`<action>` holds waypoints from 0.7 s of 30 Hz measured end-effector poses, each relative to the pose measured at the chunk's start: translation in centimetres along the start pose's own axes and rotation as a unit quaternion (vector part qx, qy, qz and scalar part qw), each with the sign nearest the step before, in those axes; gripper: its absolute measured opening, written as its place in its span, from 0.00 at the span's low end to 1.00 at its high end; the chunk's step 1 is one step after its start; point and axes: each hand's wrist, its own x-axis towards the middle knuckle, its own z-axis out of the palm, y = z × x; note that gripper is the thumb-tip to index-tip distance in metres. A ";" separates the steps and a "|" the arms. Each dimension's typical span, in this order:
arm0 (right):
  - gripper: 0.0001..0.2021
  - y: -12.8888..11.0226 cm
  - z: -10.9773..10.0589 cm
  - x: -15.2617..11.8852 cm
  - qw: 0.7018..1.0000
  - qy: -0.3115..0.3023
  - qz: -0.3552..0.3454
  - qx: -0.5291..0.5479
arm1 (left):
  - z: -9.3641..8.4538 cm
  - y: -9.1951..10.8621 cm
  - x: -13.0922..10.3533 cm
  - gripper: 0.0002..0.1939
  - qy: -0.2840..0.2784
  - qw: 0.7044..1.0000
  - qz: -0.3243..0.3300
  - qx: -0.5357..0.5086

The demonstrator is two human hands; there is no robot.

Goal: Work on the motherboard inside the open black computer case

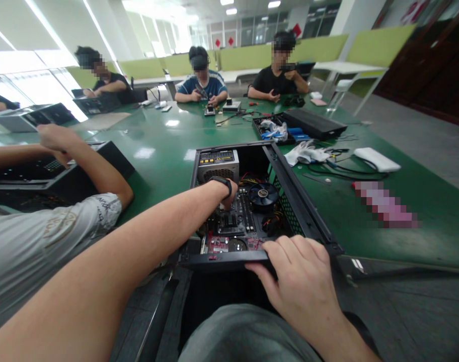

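Note:
An open black computer case (308, 201) lies at the front edge of the green table. My left hand (229, 195), below a black wristband, reaches into it over the motherboard (233, 221); its fingers are mostly hidden. My right hand (299, 269) grips the near edge of the case, thumb below and fingers on top. Inside, a power supply (218, 165) sits at the back left, a round black fan (263, 195) is right of my left hand, and a red circuit board (222, 243) lies near the front rim.
At left, a person's arms (101, 166) work over another black case (118, 163). White gloves (307, 152), cables, a white pouch (376, 159) and a black tray of tools (257, 129) lie to the right. Several people sit across the green table (157, 136).

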 end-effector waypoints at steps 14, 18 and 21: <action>0.08 -0.1 0.1 -0.1 1.000 0.013 0.009 0.015 | -0.2 -0.9 -1.4 0.24 0.127 0.984 0.022 -0.126; 0.09 0.7 0.7 1.0 1.000 0.010 0.009 0.008 | -1.3 -1.8 -3.7 0.20 0.256 0.945 0.045 -0.199; 0.11 2.1 1.8 3.3 1.000 -0.002 -0.003 -0.014 | -1.6 -3.2 -5.7 0.21 0.359 0.895 0.047 -0.260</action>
